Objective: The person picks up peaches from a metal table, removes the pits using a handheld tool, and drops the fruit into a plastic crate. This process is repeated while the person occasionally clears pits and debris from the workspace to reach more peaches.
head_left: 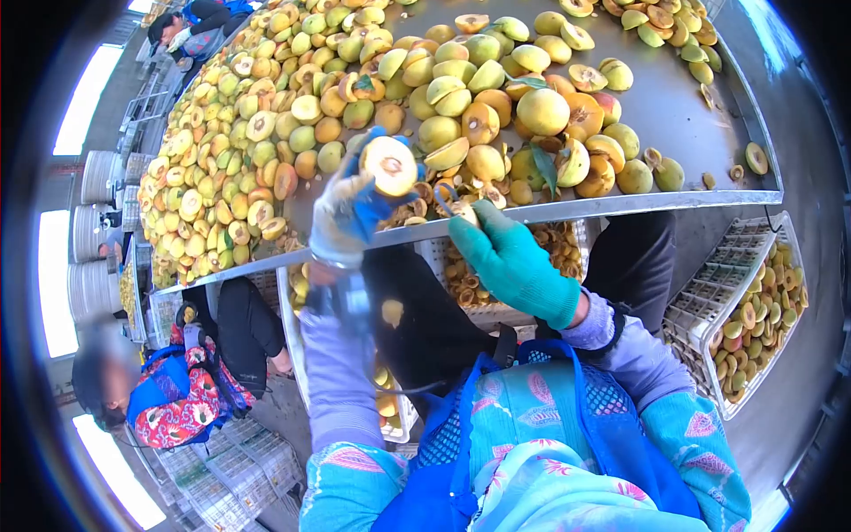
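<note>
A halved yellow fruit (390, 166), its cut face and brown centre showing, is in my left hand (348, 208), which wears a white and blue glove and is slightly blurred. To the right, over the table's front edge, my right hand (517, 262) in a green glove is closed around a small tool with a curved metal tip (445, 197). The tip is beside brown pits and scraps at the edge. Many whole and halved fruits (542, 112) are heaped on the metal table (700, 133) just beyond both hands.
Below the table edge, a crate of pits and scraps (558, 248) stands between my knees. A white crate of halved fruit (709, 306) is at the right. Another person (182, 390) sits at the left, and one more (206, 31) is at the far upper left.
</note>
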{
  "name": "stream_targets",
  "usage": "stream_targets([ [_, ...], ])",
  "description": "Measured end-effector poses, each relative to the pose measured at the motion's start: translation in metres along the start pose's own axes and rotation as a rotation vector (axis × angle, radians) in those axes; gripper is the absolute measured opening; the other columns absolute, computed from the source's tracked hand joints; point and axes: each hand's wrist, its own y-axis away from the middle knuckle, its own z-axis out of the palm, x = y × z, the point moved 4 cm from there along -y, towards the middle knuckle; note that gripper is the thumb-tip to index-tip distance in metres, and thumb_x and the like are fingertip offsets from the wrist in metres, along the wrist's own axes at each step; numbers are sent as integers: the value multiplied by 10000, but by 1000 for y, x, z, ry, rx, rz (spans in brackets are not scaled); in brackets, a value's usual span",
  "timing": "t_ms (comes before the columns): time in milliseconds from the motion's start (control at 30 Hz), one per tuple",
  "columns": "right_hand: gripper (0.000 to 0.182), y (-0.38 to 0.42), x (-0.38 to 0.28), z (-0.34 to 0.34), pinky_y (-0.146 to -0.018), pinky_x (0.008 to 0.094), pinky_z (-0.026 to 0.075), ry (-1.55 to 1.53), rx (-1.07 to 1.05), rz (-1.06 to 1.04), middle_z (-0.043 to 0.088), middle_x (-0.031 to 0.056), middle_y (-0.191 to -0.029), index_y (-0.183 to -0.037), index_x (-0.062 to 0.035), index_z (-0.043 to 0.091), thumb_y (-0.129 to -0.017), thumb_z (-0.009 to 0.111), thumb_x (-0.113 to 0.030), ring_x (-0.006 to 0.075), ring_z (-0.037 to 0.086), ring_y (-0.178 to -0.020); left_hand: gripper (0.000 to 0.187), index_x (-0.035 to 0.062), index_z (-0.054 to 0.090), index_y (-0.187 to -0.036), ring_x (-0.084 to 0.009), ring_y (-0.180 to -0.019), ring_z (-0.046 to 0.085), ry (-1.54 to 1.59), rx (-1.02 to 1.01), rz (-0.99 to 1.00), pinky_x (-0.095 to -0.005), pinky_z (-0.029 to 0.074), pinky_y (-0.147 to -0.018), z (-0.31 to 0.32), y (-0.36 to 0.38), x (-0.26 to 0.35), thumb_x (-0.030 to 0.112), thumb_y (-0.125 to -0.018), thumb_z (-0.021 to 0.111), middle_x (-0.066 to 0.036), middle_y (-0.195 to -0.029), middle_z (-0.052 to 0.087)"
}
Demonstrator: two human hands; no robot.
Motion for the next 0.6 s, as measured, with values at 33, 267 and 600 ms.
stream_targets([
  [33,200,1,2,7,-600,422,471,146,25,-141,558,173,-816,-1074,-31,579,-891,583,-110,357,590,-696,603,-18,389,-1364,-316,-1086,593,-15,19,47,-425,548,-847,13,10,-4,204,-848,609,-183,-1234,546],
  [267,227,0,-1,11,-552,490,459,82,76,-82,590,219,-759,-1063,9,517,-937,543,-179,419,608,-676,293,23,517,-1160,-335,-1026,627,491,118,28,-426,543,-839,43,28,-43,220,-944,538,-212,-1115,603],
  [600,245,9,-12,7,-561,498,454,268,13,-151,597,246,-775,-1073,9,524,-947,525,-201,438,600,-703,159,28,540,-1005,-226,-806,678,83,318,220,-326,573,-690,57,34,-35,167,-939,575,-134,-899,654],
])
